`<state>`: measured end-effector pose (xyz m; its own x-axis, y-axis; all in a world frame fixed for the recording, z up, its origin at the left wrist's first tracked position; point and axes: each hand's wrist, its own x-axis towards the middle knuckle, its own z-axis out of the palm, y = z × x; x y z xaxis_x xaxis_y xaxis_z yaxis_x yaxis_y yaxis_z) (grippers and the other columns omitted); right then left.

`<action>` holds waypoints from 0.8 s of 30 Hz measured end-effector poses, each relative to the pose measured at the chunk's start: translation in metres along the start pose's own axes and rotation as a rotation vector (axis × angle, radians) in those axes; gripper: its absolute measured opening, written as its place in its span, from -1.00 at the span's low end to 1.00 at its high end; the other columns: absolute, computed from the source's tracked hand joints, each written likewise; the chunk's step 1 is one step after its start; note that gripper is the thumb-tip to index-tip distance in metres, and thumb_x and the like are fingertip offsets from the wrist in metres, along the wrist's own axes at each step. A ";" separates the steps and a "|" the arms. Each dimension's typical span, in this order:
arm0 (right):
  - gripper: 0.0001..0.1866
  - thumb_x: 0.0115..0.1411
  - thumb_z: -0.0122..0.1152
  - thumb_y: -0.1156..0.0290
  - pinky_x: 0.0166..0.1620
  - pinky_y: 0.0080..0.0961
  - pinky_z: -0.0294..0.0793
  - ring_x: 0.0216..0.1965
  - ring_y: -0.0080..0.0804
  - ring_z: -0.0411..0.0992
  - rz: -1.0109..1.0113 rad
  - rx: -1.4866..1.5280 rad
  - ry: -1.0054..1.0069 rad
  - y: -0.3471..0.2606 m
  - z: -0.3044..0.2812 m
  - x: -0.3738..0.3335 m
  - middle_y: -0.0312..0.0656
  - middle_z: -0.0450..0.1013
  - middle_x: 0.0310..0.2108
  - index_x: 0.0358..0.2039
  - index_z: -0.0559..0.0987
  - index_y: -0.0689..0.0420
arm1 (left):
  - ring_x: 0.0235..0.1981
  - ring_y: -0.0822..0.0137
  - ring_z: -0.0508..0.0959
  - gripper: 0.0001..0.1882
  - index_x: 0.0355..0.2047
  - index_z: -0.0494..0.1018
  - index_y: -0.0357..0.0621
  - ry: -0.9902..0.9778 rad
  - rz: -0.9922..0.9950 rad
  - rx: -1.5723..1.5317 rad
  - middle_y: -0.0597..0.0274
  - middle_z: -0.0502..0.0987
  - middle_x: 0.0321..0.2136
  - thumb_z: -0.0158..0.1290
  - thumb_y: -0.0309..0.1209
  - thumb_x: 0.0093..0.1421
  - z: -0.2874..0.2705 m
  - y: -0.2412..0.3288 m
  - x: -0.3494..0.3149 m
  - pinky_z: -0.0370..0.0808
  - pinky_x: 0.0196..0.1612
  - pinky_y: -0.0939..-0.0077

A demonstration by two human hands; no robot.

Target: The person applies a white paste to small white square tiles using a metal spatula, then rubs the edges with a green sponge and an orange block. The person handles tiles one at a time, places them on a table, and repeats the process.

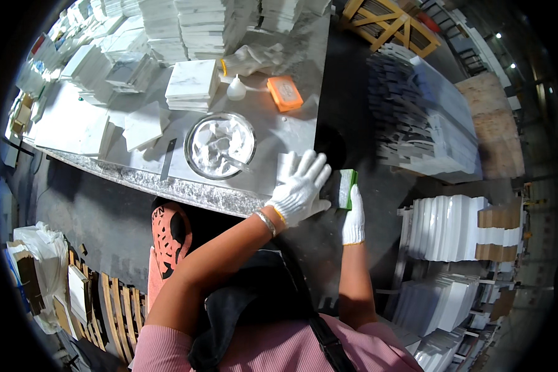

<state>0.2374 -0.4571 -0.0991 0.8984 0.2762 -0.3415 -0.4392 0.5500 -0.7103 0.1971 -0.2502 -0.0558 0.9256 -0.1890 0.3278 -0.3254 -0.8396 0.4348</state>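
Observation:
My left hand [299, 191], in a white knit glove, lies with its fingers spread near the table's right front corner. A small pale piece [285, 166], perhaps a tile, shows beside its fingers; whether the hand presses on it I cannot tell. Just off the table edge, my right hand [354, 218], gloved too, grips a green-edged block with a pale grey face [346, 190]. Left of my left hand stands a round clear bowl [190, 162] of white, paste-like material, with a flat tool [237, 163] leaning in it.
Marble tiles [192, 80] are stacked on the table [273, 133], with taller stacks behind. An orange block [284, 93], a white squeeze bulb [236, 88] and a loose glove [254, 60] lie near them. Slab stacks [449, 226] stand at right, wooden slats [121, 310] at lower left.

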 end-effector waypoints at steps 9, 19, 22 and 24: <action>-0.49 0.39 0.13 0.04 -0.13 -0.42 0.59 -0.14 -0.41 0.57 0.002 -0.235 0.143 -0.006 -0.032 -0.018 -0.22 0.57 -0.02 0.21 0.49 0.07 | 0.14 0.22 0.47 -0.71 -0.14 0.58 0.03 -0.207 0.412 -0.371 0.47 0.60 -0.10 0.16 -0.13 0.22 -0.018 0.006 -0.074 0.25 0.28 -0.02; -0.36 0.33 0.24 0.17 0.02 -0.62 0.45 -0.08 -0.60 0.46 -0.313 -0.829 -0.198 -0.051 0.114 0.050 -0.25 0.50 0.03 0.34 0.37 0.20 | -0.01 0.07 0.57 -0.64 -0.17 0.59 -0.13 0.010 0.159 -0.375 0.10 0.61 -0.17 0.28 -0.29 0.02 -0.061 0.011 -0.073 0.47 0.07 0.12; -0.30 0.34 0.27 0.08 0.19 -0.54 0.36 0.12 -0.50 0.41 -0.316 -0.921 -0.382 -0.038 0.142 0.073 -0.18 0.46 0.18 0.35 0.35 0.21 | 0.01 0.05 0.56 -0.64 -0.18 0.57 -0.12 0.015 0.128 -0.345 0.11 0.58 -0.11 0.28 -0.30 -0.01 -0.067 0.009 -0.071 0.47 0.05 0.13; -0.29 0.32 0.29 0.03 0.23 -0.49 0.34 0.19 -0.42 0.40 -0.293 -0.984 -0.377 -0.034 0.146 0.074 -0.06 0.41 0.25 0.34 0.38 0.17 | 0.03 0.05 0.54 -0.66 -0.21 0.56 -0.10 -0.017 0.097 -0.323 0.13 0.56 -0.07 0.28 -0.31 -0.03 -0.070 0.008 -0.070 0.48 0.04 0.13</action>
<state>0.3178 -0.3402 -0.0109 0.8330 0.5531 0.0122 0.1409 -0.1908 -0.9715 0.1163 -0.2080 -0.0167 0.8894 -0.2707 0.3683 -0.4543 -0.6130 0.6465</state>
